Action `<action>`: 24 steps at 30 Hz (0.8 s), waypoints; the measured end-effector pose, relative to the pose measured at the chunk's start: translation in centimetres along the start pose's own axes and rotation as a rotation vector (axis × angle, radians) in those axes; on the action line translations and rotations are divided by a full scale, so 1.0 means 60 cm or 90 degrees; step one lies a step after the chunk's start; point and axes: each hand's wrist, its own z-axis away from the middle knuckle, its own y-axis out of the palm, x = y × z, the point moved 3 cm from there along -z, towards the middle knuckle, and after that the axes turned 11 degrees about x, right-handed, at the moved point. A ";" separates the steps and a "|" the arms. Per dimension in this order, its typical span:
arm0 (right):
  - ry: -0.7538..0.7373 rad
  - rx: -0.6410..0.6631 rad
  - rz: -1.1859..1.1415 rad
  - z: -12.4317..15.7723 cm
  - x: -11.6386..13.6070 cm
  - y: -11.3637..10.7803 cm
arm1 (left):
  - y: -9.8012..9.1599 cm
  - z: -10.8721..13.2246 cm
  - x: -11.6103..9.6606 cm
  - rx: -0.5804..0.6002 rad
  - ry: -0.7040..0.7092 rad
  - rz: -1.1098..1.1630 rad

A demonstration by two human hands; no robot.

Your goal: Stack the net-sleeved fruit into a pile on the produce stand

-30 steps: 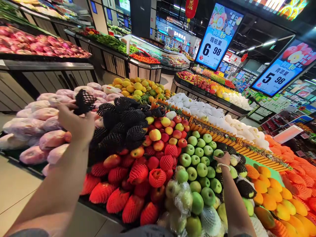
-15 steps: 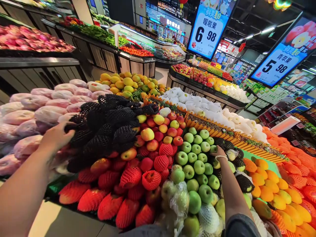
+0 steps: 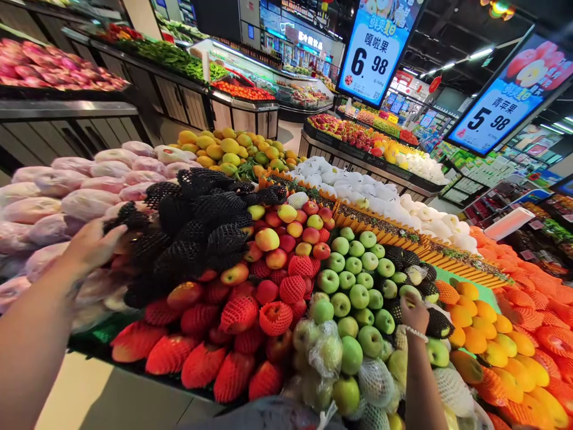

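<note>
the fruit display is bright at the centre, though the black-netted fruit at nine o'clock loses detail in its darkness, and small glints sit on the plastic wrap at five. white tube lights and a glowing screen stand out against the dark ceiling at two o'clock; a shadow edge crosses the bright floor at eight. wide-angle stretching pulls the left forearm at eight, and distant shelves blur toward two.

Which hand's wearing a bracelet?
The right hand, by the green apples: it wears a white bracelet. The left hand, at the black nets, shows none.
</note>
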 end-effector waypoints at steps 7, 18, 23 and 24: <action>-0.048 0.135 0.198 0.019 0.016 0.043 | 0.013 0.006 0.016 -0.088 -0.199 0.055; -0.121 0.340 0.354 -0.112 0.101 0.075 | -0.013 0.036 0.018 -0.117 -0.150 0.000; -0.111 0.392 0.417 -0.119 0.130 0.081 | 0.000 0.089 -0.015 -0.237 0.027 -0.053; -0.113 0.388 0.424 -0.116 0.135 0.077 | 0.006 0.105 -0.030 -0.258 0.073 -0.061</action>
